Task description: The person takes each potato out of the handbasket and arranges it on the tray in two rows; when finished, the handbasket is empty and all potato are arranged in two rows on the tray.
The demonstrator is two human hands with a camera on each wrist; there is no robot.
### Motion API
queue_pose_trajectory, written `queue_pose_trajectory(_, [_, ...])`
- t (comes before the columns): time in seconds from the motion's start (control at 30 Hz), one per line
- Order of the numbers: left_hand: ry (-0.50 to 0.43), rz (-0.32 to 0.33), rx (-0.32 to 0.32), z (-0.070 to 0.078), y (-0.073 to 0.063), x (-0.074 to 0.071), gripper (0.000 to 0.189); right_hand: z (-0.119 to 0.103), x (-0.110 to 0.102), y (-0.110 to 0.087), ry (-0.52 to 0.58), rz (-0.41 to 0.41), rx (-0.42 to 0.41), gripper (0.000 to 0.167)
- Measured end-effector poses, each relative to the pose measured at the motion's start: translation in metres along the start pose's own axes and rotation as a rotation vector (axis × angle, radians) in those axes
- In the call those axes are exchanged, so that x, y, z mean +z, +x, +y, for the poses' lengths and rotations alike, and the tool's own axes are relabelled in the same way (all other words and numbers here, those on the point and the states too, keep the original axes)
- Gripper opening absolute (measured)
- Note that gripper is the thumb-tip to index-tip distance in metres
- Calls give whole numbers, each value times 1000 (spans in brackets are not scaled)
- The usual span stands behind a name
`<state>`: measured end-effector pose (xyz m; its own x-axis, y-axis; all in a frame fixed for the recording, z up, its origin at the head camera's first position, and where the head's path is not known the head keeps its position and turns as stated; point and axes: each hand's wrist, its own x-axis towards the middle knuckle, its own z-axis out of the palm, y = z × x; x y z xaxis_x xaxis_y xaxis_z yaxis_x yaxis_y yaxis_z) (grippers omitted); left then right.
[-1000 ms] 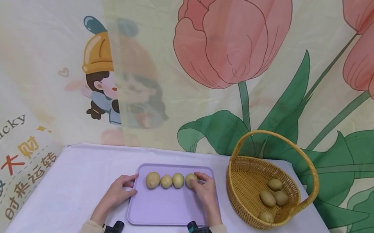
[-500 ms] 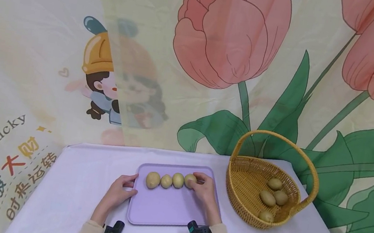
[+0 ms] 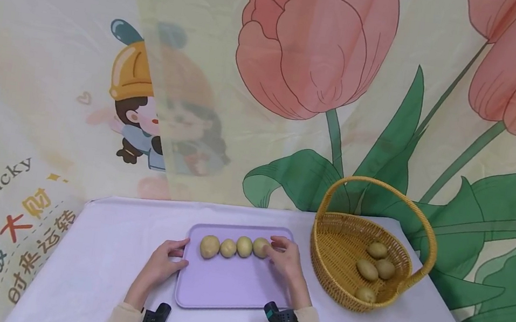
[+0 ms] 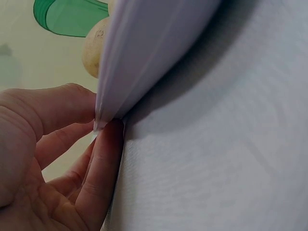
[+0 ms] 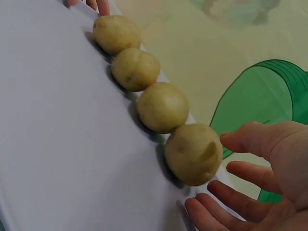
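Note:
A lilac tray (image 3: 231,288) bears several potatoes in a row along its far side. My left hand (image 3: 162,264) pinches the tray's left rim between thumb and fingers; in the left wrist view the thumb (image 4: 67,107) lies on the rim's upper side and a fingertip under its edge. Beside the rightmost potato (image 5: 192,154) is my right hand (image 3: 286,262), its fingers spread and loosely bent, thumb tip right at the potato's side. That potato sits against its neighbour (image 5: 163,107), and a dark patch marks its skin.
A wicker basket (image 3: 329,268) with a tall arched handle stands right of the tray, holding several more potatoes (image 3: 367,270). The table is covered with a white cloth (image 3: 132,220). Behind it hangs a printed backdrop (image 3: 287,159) with tulips and lettering.
The rightmost potato has shifted slightly left, up to its neighbour. My right hand's fingers have loosened from it and drawn a little to the right. My left hand stays on the rim.

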<state>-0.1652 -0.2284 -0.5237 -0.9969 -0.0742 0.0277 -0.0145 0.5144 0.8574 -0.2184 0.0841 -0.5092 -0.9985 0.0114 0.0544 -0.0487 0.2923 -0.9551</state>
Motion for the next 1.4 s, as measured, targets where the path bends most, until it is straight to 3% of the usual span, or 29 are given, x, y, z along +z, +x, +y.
queue_pose_trajectory(0.23, [8, -7, -14, 0, -1, -1, 57, -4, -15, 2, -49, 29, -15, 36])
queue_pose_trajectory(0.4, [1, -7, -8, 0, 0, 0, 57, -22, -31, 1, -30, 10, 6, 36])
queue_pose_trajectory(0.57, [-4, -11, -5, 1, 0, 0, 57, -48, -59, 2, 29, 10, 21, 36])
queue_pose_trajectory(0.73, [-15, -19, 2, 1, 0, 0, 57, -57, -94, 7, 57, 48, 1, 39])
queue_pose_trajectory(0.93, [-17, -11, -5, 1, 0, 0, 57, -50, -132, 8, 47, 86, 30, 42])
queue_pose_trajectory(1.13, [-18, -23, -5, 3, -1, -1, 58, -33, -165, 4, -42, 129, 95, 47])
queue_pose_trajectory(1.4, [-12, -24, 11, 2, -2, 0, 57, -13, -187, -8, -146, 230, 164, 46])
